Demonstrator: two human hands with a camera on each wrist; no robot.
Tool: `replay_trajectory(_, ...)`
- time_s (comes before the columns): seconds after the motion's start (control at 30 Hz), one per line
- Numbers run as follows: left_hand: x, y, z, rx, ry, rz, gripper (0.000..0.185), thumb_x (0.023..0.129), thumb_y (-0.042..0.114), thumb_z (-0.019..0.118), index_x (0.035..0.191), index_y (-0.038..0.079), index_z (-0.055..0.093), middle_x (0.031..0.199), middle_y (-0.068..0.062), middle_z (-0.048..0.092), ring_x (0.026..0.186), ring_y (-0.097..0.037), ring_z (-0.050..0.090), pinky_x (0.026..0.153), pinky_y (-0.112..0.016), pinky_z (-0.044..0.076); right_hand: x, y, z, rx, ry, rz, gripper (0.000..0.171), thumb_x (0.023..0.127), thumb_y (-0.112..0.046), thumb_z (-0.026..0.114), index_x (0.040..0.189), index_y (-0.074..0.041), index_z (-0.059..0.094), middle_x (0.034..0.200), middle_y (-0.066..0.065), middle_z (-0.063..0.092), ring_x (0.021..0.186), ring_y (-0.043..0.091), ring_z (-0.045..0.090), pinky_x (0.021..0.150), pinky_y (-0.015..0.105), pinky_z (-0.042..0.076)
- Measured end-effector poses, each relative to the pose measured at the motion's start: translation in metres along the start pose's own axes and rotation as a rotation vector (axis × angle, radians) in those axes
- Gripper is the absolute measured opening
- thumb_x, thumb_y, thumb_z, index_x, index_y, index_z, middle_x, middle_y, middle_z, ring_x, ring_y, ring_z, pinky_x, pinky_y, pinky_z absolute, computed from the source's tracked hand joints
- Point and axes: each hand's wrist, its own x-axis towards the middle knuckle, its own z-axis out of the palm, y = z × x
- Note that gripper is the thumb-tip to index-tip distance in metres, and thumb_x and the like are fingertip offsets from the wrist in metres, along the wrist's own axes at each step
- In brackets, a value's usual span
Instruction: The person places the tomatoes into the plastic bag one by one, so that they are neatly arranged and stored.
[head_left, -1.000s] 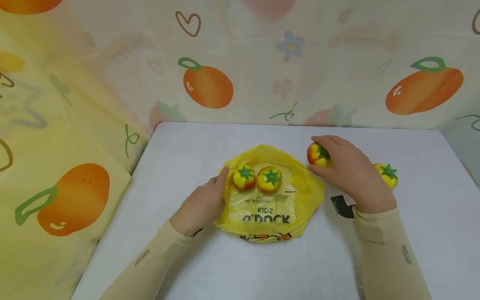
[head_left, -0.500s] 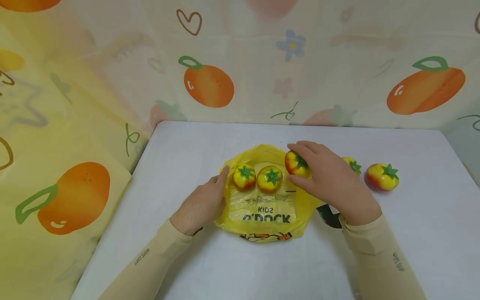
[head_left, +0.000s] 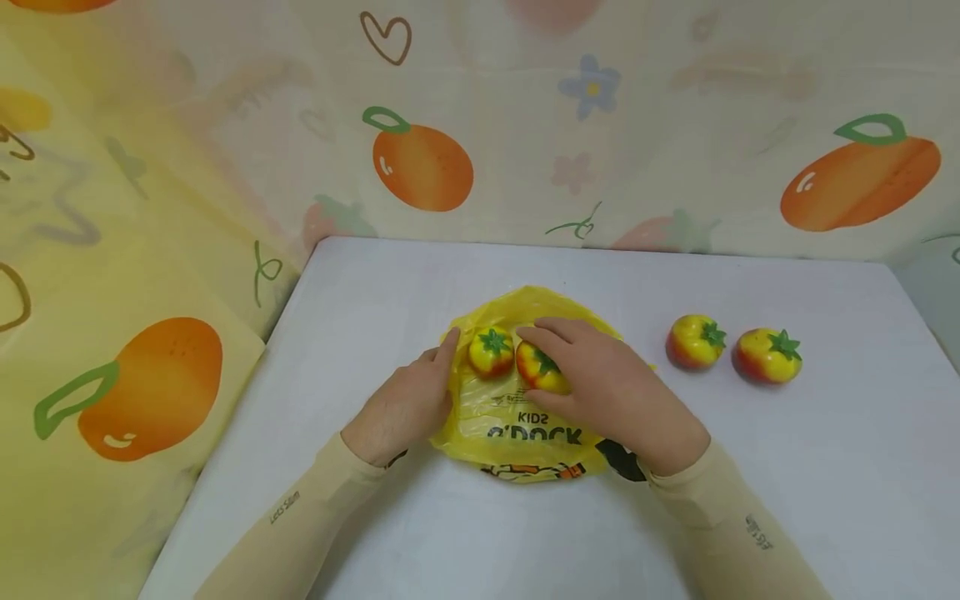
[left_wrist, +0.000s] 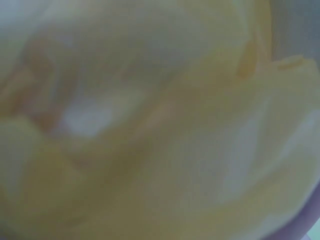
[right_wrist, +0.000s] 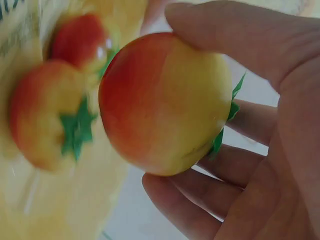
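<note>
The right hand (head_left: 600, 387) is grasping a toy tomato (right_wrist: 165, 102) over the yellow bag (head_left: 525, 433); the left hand (head_left: 405, 404), fingers relaxed, is pinning the bag's edge flat.

Two loose tomatoes (head_left: 695, 342) (head_left: 767, 356) right of the bag (head_left: 525, 421), bare table (head_left: 420, 275) elsewhere.

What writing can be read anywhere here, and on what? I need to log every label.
"KIDS" on the yellow plastic bag.
Below it, a larger word reading roughly "DOCK"; its first letters are unclear.
Fine print above "KIDS" on the bag: too small to read.
"Let's Slim" on the left sleeve, small and only roughly legible.
Print on the right sleeve: upside down, too small to read.
</note>
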Motion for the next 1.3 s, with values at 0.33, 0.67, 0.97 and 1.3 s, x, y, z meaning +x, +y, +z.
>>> replay_trajectory(0.33,-0.003,-0.003,-0.003,-0.029,0.023,0.035,0.072,0.109,0.010,0.056,0.171,0.003,0.022,0.145,-0.026,0.064,0.113,-0.041,0.074,0.096,-0.051,0.063,0.006,-0.020,0.021,0.001,-0.001,-0.123,0.070,0.094,-0.042,0.084,0.154,-0.015,0.060,0.151,0.006,0.064,0.137,0.027,0.064,0.116,0.047,0.053)
replay_trajectory(0.67,-0.003,-0.004,-0.003,-0.020,0.003,0.061,0.071,0.108,0.010,0.056,0.170,0.001,0.023,0.139,-0.029,0.066,0.099,-0.039,0.075,0.088,-0.050,0.064,0.011,-0.036,0.041,0.008,-0.025,-0.159,0.059,0.099,-0.040,0.077,0.152,-0.019,0.062,0.149,0.002,0.065,0.133,0.023,0.065,0.114,0.044,0.055)
replay_trajectory(0.97,-0.001,-0.005,-0.007,0.002,0.007,0.078,0.074,0.107,0.009,0.060,0.169,-0.001,0.023,0.136,-0.027,0.068,0.086,-0.033,0.072,0.080,-0.045,0.063,0.019,-0.046,0.062,-0.016,-0.060,-0.203,0.062,0.097,-0.041,0.080,0.152,-0.019,0.062,0.147,0.001,0.065,0.132,0.022,0.065,0.114,0.040,0.055)
replay_trajectory(1.3,-0.002,-0.005,-0.007,-0.011,0.001,0.074,0.076,0.107,0.012,0.062,0.170,0.000,0.022,0.140,-0.027,0.066,0.093,-0.034,0.073,0.084,-0.045,0.063,0.022,-0.050,0.071,-0.039,-0.100,-0.216,0.062,0.097,-0.043,0.081,0.149,-0.015,0.062,0.144,0.002,0.066,0.129,0.022,0.064,0.115,0.039,0.054)
